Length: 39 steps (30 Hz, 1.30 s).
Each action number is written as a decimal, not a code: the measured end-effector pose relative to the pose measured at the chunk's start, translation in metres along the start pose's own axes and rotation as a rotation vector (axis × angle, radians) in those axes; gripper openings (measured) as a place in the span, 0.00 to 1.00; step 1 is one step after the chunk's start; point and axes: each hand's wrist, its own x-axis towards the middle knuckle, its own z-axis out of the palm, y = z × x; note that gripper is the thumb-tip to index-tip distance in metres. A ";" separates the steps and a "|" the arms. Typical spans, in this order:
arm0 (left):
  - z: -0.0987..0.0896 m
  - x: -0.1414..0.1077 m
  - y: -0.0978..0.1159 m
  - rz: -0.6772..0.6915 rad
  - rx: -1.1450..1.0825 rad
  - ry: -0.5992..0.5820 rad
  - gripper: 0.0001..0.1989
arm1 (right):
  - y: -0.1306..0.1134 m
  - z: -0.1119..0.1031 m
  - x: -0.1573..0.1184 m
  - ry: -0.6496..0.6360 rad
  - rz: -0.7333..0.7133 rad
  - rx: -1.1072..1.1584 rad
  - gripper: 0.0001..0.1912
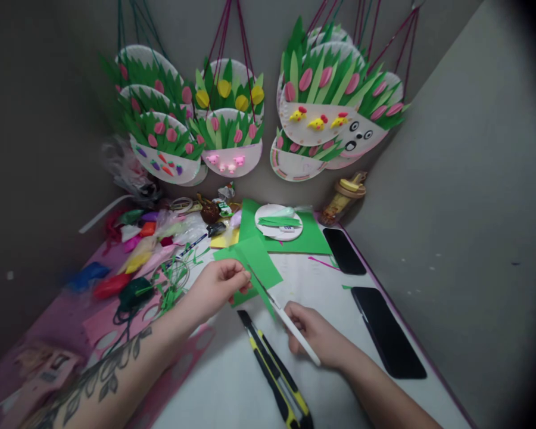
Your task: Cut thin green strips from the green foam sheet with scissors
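Grey wall space [183, 27] is hung with paper-plate baskets [250, 156] above a white table [223, 369]; from the head camera, green paper [259, 291] is seen at the table's centre, pinched between thumb and fingers of the left hand [218, 283]; white-handled scissors [298, 336] are gripped in the closed right hand [306, 328], their blades set at the paper; a yellow-and-black cutter [267, 363] is laid nearer; two dark phones [388, 332] are lined along the right edge.
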 end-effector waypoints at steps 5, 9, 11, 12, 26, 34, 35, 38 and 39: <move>-0.002 0.001 -0.002 0.018 -0.016 0.057 0.14 | 0.000 0.000 0.001 0.000 0.006 0.016 0.12; -0.001 0.001 -0.002 0.028 -0.015 0.056 0.14 | 0.002 0.000 0.000 -0.007 0.003 0.029 0.14; 0.001 0.000 -0.001 0.019 -0.010 0.038 0.14 | 0.002 0.001 0.000 -0.011 -0.011 0.019 0.14; 0.001 -0.001 0.000 0.013 -0.008 0.027 0.14 | 0.002 0.001 -0.001 -0.012 -0.018 0.013 0.14; 0.002 -0.001 0.001 -0.003 0.002 -0.015 0.14 | 0.002 0.001 0.001 0.009 -0.008 0.008 0.13; -0.001 0.002 -0.003 0.028 -0.012 0.086 0.14 | 0.003 0.001 0.001 0.009 -0.007 0.020 0.14; -0.001 0.001 -0.002 0.030 -0.005 0.083 0.14 | 0.003 0.000 0.001 0.008 -0.013 0.020 0.14; 0.000 0.000 -0.001 0.019 0.018 0.055 0.13 | 0.004 0.000 0.001 0.007 -0.030 0.011 0.14; 0.001 -0.001 -0.001 0.015 0.024 0.042 0.13 | 0.004 0.000 0.001 0.005 -0.033 0.008 0.14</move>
